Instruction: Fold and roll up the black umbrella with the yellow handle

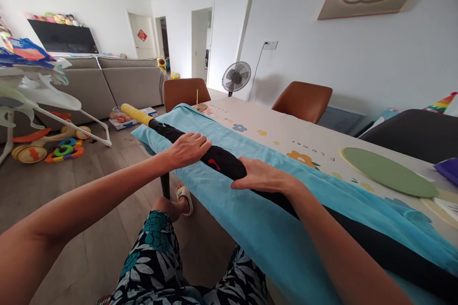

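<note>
A long rod-like thing lies across the blue cloth (229, 214), its yellow wrapped handle (136, 114) jutting past the table corner. Black fabric (223, 162) with a small red mark covers its middle and trails to the lower right edge of the view. My left hand (189, 147) is closed over the fabric nearer the handle, fingers together. Further right, my right hand (261, 175) wraps around the bunched fabric, thumb on the near side. What lies inside the fabric is hidden.
The table (246, 114) has a flower-print cover and a green oval mat (386, 171). Brown chairs (302, 100) and a fan (236, 77) stand beyond. To the left are a white-framed stand (89, 114), toys (64, 150) on the floor and a grey sofa (132, 81).
</note>
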A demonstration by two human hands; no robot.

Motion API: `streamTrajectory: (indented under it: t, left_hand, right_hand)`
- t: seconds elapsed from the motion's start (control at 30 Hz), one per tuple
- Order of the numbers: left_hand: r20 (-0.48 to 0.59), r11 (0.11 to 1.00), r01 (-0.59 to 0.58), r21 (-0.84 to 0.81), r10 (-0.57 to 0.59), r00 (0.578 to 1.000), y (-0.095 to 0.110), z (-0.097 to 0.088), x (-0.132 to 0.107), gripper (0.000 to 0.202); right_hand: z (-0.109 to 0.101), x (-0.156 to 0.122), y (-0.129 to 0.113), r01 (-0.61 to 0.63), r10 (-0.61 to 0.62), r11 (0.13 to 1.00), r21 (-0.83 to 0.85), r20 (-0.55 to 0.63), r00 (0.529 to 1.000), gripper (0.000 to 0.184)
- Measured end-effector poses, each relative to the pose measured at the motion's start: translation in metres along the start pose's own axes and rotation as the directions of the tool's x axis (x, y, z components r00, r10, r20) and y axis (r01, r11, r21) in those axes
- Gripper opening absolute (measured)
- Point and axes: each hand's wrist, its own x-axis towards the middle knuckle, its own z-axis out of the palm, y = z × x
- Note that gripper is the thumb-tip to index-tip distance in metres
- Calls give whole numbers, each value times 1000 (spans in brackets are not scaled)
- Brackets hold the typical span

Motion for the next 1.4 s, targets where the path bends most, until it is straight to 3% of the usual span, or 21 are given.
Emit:
streamTrajectory:
  t: [0.1,0.2,0.3,0.43,0.6,0.8,0.93,1.03,1.23,1.4]
  left_hand:
    - [-111,999,10,39,-5,994,4,-6,1,21]
    - [-136,999,16,30,-11,991,6,-6,1,24]
    - [-88,999,42,-15,-43,995,5,0,-3,33]
    - [34,987,133,-92,-130,991,4,7,-11,39]
    - [193,971,144,-192,-107,975,4,12,-15,32]
    - [239,956,146,-253,-84,967,-3,26,-15,17]
    - [229,966,156,-207,-107,967,-1,29,-17,12]
    - [138,981,149,-127,-132,982,2,23,-19,14]
    - [-101,984,166,-71,-172,980,8,10,-22,20]
    - [-153,986,157,-57,-164,974,13,6,-23,18]
  right_hand:
    - [-8,-7,-5,-8,7,996,86,20,1000,39]
    - [-7,-9,-7,-7,4,998,66,52,999,34]
    - [0,-4,-6,13,-12,1000,-22,38,999,28]
    - [12,6,-5,-17,4,975,-220,-62,998,36]
    - [24,13,-1,-4,-35,892,-451,-78,996,38]
    - [35,20,4,-9,-110,812,-583,-168,980,38]
    - [34,19,-1,-17,-70,841,-541,-141,988,31]
    - [26,14,-5,2,-60,903,-429,-122,991,28]
    - [6,8,-7,41,-41,997,-70,9,999,41]
    - [7,11,-3,52,-51,998,-26,40,998,49]
